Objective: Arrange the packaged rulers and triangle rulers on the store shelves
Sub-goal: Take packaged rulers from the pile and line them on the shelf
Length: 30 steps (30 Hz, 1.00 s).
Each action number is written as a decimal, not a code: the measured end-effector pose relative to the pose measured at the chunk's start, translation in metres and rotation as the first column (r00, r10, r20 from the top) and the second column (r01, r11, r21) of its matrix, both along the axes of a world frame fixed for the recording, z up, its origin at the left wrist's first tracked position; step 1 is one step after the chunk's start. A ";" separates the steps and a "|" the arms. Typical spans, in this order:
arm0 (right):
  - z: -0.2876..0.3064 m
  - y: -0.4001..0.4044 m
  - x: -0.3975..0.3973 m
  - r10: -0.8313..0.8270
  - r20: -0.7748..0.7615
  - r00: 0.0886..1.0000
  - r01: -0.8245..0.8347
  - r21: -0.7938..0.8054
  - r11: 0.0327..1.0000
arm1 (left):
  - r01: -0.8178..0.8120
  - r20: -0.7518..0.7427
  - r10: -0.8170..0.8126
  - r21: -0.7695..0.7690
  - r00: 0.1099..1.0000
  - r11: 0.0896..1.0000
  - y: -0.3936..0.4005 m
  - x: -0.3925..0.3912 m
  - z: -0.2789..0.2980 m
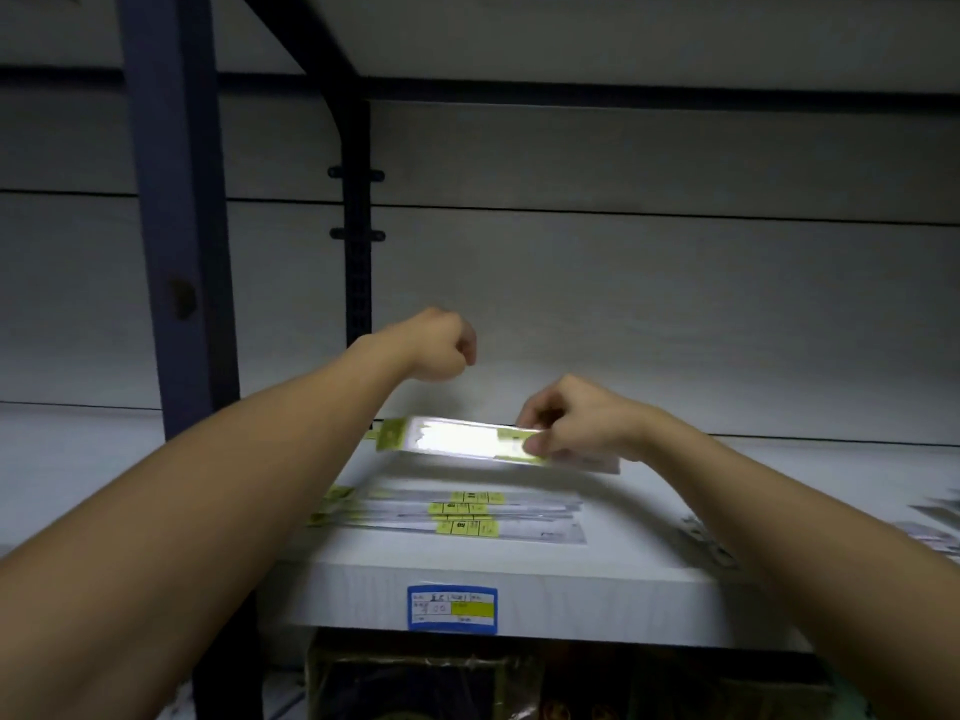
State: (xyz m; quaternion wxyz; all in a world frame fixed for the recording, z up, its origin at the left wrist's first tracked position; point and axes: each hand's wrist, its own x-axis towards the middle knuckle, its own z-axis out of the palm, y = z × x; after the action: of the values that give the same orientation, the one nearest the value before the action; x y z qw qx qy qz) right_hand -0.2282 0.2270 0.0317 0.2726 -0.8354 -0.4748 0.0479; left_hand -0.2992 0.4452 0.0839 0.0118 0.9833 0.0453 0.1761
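Observation:
My right hand (576, 418) pinches a stack of packaged rulers (457, 440) in clear sleeves with yellow-green labels, held flat a little above the white shelf (519, 579). My left hand (441, 345) hovers above and behind the stack's left end, fingers curled into a loose fist with nothing in it. Below the held stack, several more packaged rulers (467, 514) lie side by side on the shelf, lengthwise left to right.
A blue-framed price tag (452, 609) sticks to the shelf's front edge. A dark blue upright post (176, 226) stands at the left. More packaged items (930, 527) lie at the far right of the shelf. Wrapped goods (426, 683) sit on the level below.

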 end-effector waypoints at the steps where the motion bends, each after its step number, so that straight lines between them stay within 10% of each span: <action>1: -0.004 0.005 -0.005 0.041 -0.075 0.996 -0.038 0.030 0.999 | -0.014 -0.002 0.014 -0.002 1.000 1.000 0.001 0.000 0.000; 14: -0.020 0.029 -0.016 0.127 0.038 0.991 -0.120 -0.160 0.980 | -0.098 -0.032 0.096 -0.085 0.995 0.992 -0.006 0.003 -0.004; 18: -0.007 0.030 0.002 -0.059 0.074 0.996 0.046 0.156 0.987 | -0.100 -0.018 0.099 -0.111 0.995 0.989 -0.001 0.011 -0.013; 23: 0.014 0.031 0.042 -0.335 -0.035 0.941 0.293 0.577 0.763 | -0.085 -0.023 0.083 -0.120 0.996 0.989 0.015 0.030 -0.051; 30: -0.011 0.036 0.067 -0.480 0.037 0.876 0.387 0.539 0.748 | 0.041 -0.062 -0.048 -0.107 0.997 0.993 0.028 0.044 -0.098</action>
State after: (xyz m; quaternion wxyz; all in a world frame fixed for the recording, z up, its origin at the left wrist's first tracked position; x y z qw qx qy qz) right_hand -0.1611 0.2635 0.0208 0.4472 -0.8196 -0.2839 -0.2185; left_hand -0.2554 0.4736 -0.0144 0.0662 0.9872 0.0328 0.1412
